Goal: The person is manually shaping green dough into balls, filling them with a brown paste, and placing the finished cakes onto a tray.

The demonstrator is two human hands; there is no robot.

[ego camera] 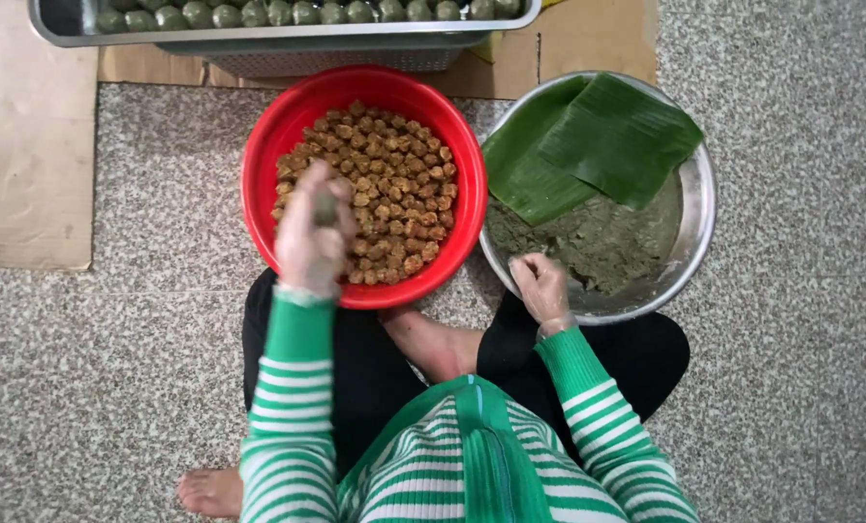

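Left hand (309, 237) grasps one green dough lump (325, 207), roundish, no clear axis, over red bowl (263, 155). Right hand (541, 286) clenched in steel bowl's (702, 208) dough (598, 247); two banana leaves (588, 140).

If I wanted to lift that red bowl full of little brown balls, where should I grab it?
Probably by the rim of the red bowl, with a hand on each side. The far and left rim are bare; the near edge sits against the person's legs, and the left hand hangs over it. The right side nearly touches the metal bowl, so fingers would fit less easily there. The brown balls lie loose, so keep it level.
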